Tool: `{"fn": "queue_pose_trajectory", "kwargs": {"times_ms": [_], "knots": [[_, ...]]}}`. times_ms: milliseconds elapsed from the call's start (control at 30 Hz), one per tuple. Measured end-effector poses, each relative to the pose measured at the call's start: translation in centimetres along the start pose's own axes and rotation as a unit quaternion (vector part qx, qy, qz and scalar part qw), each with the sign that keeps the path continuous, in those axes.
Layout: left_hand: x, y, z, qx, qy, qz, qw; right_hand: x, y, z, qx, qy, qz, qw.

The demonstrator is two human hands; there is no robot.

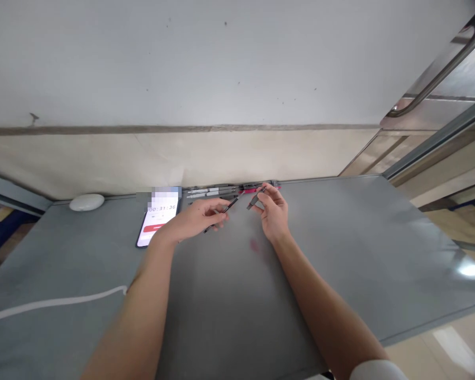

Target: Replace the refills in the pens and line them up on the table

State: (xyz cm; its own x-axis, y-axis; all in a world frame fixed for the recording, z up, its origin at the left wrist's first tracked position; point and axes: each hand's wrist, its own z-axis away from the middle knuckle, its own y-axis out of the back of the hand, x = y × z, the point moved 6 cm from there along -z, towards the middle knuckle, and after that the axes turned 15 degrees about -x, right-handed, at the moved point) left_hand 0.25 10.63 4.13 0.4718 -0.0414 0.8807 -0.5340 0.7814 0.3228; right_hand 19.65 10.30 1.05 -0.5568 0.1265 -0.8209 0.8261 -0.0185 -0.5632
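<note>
In the head view, a black pen [233, 203] is held above the bench [229, 295] by the left hand [201, 214]. Its shaft is gripped between the thumb and the fingers [221, 202]. The pen is slim, straight and dark, with a paler, narrow tip, and is held at a slant: the tip is pointed up and right, towards the other hand, while the far end is left sticking out below the palm.

A grey piece [254, 200] is held by the right hand [275, 211], pinched in the closed fingertips. It is short, dark and tube-like, and is tilted with its lower end turned to the left. A thin, dark part is seen above it at the same fingertips; whether the two are joined cannot be told. The pen's tip and the grey piece are held near each other, with a small gap seen between them.

Just behind the hands, a row of pens [208, 193] is laid along the bench's back edge; white, grey, black and red barrels are seen, partly hidden by the hands. A phone [154, 214] is placed to the left, partly covered by the left wrist, and 00:31:36 is shown on its lit screen. Farther left, a white puck [87, 201] is set near the wall [182, 68].
</note>
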Motion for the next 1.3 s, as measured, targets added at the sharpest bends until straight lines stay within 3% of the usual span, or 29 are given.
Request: {"fn": "queue_pose_trajectory", "kwargs": {"times_ms": [233, 600, 1100, 1300], "knots": [[0.7, -0.8, 0.0, -0.042, 0.012, -0.021, 0.999, -0.3, 0.1, 0.5, 0.065, 0.037, 0.005, 0.997], [0.6, -0.5, 0.2, -0.042, 0.043, -0.048, 0.997, -0.9, 1.1, 0.4, 0.099, 0.064, -0.016, 0.993], [0.7, -0.5, 0.1, -0.035, 0.027, -0.06, 0.997, -1.0, 0.3, 0.5, 0.058, 0.056, 0.023, 0.996], [1.0, -0.8, -0.3, -0.021, 0.015, -0.047, 0.999, -0.8, -0.8, 0.6, 0.011, 0.044, 0.03, 0.999]]}}
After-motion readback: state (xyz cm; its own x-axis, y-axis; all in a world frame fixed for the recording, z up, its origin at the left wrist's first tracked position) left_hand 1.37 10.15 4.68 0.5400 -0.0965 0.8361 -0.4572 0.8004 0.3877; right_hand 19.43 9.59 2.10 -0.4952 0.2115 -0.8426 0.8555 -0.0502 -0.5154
